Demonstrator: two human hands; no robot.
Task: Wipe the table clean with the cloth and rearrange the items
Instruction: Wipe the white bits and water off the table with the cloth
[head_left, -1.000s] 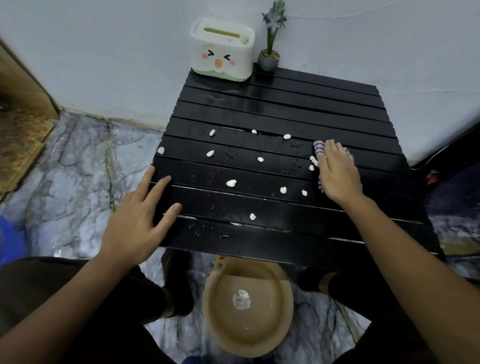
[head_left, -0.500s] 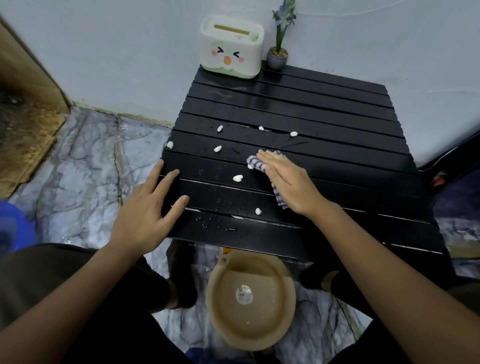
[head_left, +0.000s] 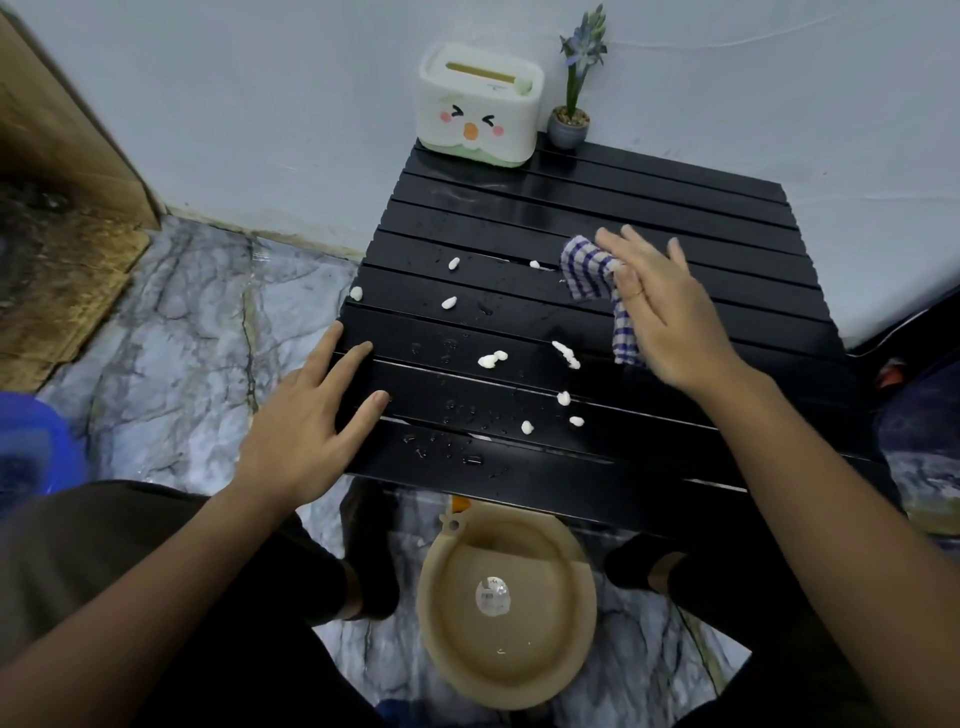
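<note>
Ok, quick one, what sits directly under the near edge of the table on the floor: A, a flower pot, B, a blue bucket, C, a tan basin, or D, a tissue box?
C: the tan basin lies on the floor just below the near edge of the table, while the tissue box and flower pot stand at the far edge by the wall.

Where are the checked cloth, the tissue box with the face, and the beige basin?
checked cloth (head_left: 587, 275): head view, on its bunched upper fold.
tissue box (head_left: 475, 117): head view, on its front face.
beige basin (head_left: 545, 644): head view, on its inner wall.
</note>
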